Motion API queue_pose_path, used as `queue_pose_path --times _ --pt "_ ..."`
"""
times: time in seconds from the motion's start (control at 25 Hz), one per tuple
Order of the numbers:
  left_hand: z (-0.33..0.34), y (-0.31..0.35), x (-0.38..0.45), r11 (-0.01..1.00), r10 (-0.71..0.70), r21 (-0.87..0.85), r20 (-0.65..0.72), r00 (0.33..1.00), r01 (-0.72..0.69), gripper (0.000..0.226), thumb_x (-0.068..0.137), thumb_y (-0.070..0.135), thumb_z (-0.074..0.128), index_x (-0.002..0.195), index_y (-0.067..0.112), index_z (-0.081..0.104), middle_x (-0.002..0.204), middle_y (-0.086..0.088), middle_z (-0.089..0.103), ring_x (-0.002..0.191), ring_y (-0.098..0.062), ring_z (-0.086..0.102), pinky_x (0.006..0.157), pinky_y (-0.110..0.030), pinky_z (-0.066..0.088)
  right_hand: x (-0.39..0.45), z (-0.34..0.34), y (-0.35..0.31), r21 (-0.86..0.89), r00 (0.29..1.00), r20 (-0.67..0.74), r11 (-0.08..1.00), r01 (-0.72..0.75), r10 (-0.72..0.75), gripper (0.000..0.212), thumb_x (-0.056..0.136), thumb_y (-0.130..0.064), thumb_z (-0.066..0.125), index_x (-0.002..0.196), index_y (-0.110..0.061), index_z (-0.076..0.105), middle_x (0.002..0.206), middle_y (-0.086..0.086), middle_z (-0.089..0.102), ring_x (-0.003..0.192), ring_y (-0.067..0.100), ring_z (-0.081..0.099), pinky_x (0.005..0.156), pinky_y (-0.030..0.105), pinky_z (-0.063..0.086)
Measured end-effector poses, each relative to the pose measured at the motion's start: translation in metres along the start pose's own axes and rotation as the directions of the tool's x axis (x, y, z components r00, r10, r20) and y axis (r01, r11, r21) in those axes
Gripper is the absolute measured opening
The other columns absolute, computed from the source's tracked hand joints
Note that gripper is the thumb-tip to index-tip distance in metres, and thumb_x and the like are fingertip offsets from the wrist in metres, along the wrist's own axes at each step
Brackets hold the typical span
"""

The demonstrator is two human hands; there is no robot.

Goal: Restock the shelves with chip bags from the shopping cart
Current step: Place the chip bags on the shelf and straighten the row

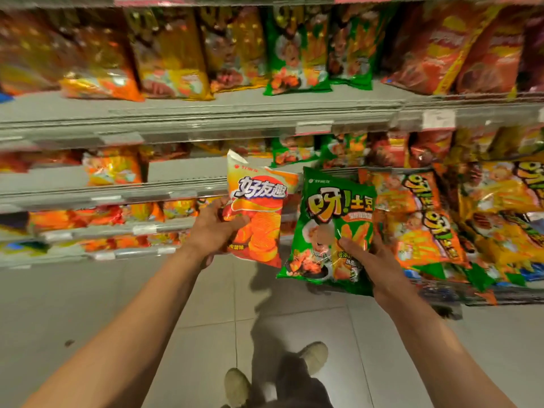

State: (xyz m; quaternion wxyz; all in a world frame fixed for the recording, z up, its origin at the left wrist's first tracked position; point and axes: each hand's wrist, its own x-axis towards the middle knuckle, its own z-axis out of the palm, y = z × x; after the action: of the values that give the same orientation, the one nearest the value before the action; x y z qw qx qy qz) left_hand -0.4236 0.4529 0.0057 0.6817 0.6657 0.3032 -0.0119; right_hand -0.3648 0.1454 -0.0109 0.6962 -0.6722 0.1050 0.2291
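Across the upper half, from nine round to three o'clock, run the grey shelves (pixel 206 113), tier on tier, holding rows of orange, red and green snack bags; the top tier is well filled, while bare gaps show on the second tier at about ten o'clock. At four o'clock the shopping cart (pixel 459 294) is heaped with orange and green bags, its frame mostly hidden beneath them.

Just right of centre, the right hand (pixel 369 262) grasps the green chip bag (pixel 329 228) at its lower right corner, thumb across the front. Just left of centre, the left hand (pixel 213 231) clutches the orange-red chip bag (pixel 257 207) by its lower left edge, thumb on the face. Both are held upright before the lower tiers.

These bags look light, air-puffed, glossy and slippery, with brittle contents; a loose hold at an edge or seam likely suits better than squeezing the middle.
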Motion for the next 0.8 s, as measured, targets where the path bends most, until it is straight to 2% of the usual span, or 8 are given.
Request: queue_pose_path --times 0.12,0.24,0.32,0.44,0.52,0.6,0.72,0.8 --pt "-0.049 -0.014 -0.013 0.999 -0.039 -0.036 -0.046 0.998 0.038 0.041 0.087 0.009 0.078 0.125 0.013 0.064 0.104 -0.007 0.077 0.078 -0.018 0.076 0.059 -0.033 0.061 -0.004 0.047 0.01 -0.04 0.998 0.038 0.998 -0.05 0.051 0.041 0.075 -0.035 0.081 0.112 -0.027 0.068 0.101 -0.006 0.079 0.089 0.013 0.076 0.065 0.026 0.059" --pt "-0.084 -0.025 -0.013 0.996 -0.057 -0.08 -0.085 0.995 0.05 0.039 0.089 0.007 0.075 0.125 0.012 0.064 0.112 -0.013 0.076 0.09 -0.028 0.075 0.073 -0.042 0.062 0.007 0.08 0.014 -0.055 0.99 0.087 0.993 -0.106 0.11 0.029 0.084 -0.04 0.077 0.11 -0.029 0.069 0.1 -0.007 0.079 0.09 0.011 0.076 0.067 0.025 0.058" --pt "-0.102 -0.028 -0.007 0.994 -0.059 -0.095 -0.127 0.99 0.048 0.032 0.088 0.007 0.076 0.117 0.017 0.066 0.11 -0.011 0.076 0.086 -0.027 0.075 0.07 -0.042 0.063 0.022 0.097 0.011 -0.094 0.983 0.118 0.987 -0.128 0.139 0.03 0.086 -0.038 0.076 0.113 -0.028 0.068 0.101 -0.008 0.079 0.091 0.011 0.076 0.07 0.027 0.059" --pt "-0.115 -0.031 0.01 0.994 -0.082 -0.088 -0.208 0.975 0.064 0.027 0.087 0.011 0.079 0.105 0.025 0.066 0.101 -0.002 0.077 0.071 -0.015 0.076 0.053 -0.036 0.061 0.064 0.115 0.002 -0.155 0.977 0.156 0.981 -0.118 0.143 0.024 0.088 -0.026 0.075 0.111 -0.024 0.069 0.1 -0.005 0.079 0.086 0.009 0.076 0.066 0.023 0.059" --pt "-0.119 -0.034 0.029 0.995 -0.09 -0.067 -0.248 0.965 0.075 0.03 0.087 0.011 0.078 0.112 0.023 0.065 0.096 0.002 0.075 0.061 -0.006 0.073 0.043 -0.028 0.055 0.106 0.128 -0.009 -0.179 0.977 0.165 0.979 -0.102 0.132 0.024 0.087 -0.023 0.076 0.111 -0.023 0.069 0.111 -0.001 0.077 0.097 0.014 0.074 0.08 0.03 0.058" --pt "-0.118 -0.034 0.048 0.995 -0.099 -0.03 -0.269 0.958 0.094 0.038 0.088 0.012 0.078 0.121 0.02 0.062 0.097 0.004 0.073 0.065 -0.005 0.071 0.041 -0.025 0.053 0.153 0.143 -0.018 -0.196 0.977 0.154 0.974 -0.115 0.146 0.024 0.086 -0.024 0.077 0.109 -0.024 0.069 0.109 -0.002 0.076 0.102 0.016 0.071 0.085 0.034 0.055" --pt "-0.113 -0.03 0.081 0.987 -0.159 -0.029 -0.294 0.942 0.157 0.045 0.088 0.016 0.078 0.128 0.019 0.059 0.099 0.005 0.071 0.079 -0.012 0.069 0.041 -0.024 0.053 0.221 0.169 -0.028 -0.2 0.965 0.225 0.975 -0.093 0.138 0.021 0.089 -0.017 0.073 0.109 -0.021 0.068 0.1 -0.005 0.078 0.099 0.016 0.073 0.091 0.041 0.057" --pt "-0.112 -0.027 0.097 0.984 -0.176 -0.035 -0.32 0.931 0.174 0.047 0.088 0.019 0.078 0.131 0.018 0.058 0.105 0.0 0.072 0.083 -0.016 0.069 0.041 -0.025 0.053 0.259 0.188 -0.036 -0.218 0.966 0.223 0.973 -0.081 0.131 0.03 0.091 -0.012 0.071 0.12 -0.014 0.063 0.117 0.006 0.072 0.112 0.022 0.068 0.1 0.042 0.053"
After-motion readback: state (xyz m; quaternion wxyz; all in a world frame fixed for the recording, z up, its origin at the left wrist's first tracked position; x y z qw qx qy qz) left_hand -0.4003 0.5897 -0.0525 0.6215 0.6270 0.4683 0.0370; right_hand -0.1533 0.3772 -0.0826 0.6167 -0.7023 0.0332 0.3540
